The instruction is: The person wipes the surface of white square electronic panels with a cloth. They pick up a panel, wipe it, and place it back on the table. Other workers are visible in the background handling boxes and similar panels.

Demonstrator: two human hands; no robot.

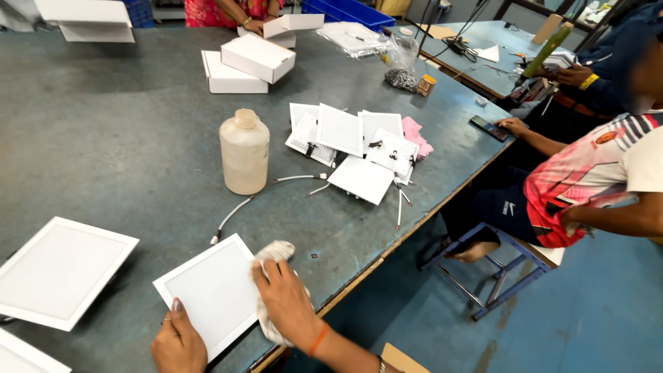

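A square white light panel point(207, 293) lies flat near the front edge of the grey-green table point(124, 124). My left hand point(178, 343) presses on its near corner, fingers together. My right hand point(286, 304) lies on the panel's right edge, gripping a crumpled white cloth point(273, 255) that spills over the panel and the table edge. A white cable point(231, 217) runs from the panel's far corner toward a cloudy plastic bottle point(244, 153) standing upright.
Another white panel point(59, 271) lies at the left. A pile of small panels point(359, 148) with wires sits mid-table, white cardboard boxes point(248, 62) farther back. A seated person point(594, 186) on a stool is at the right, a phone point(489, 128) near the edge.
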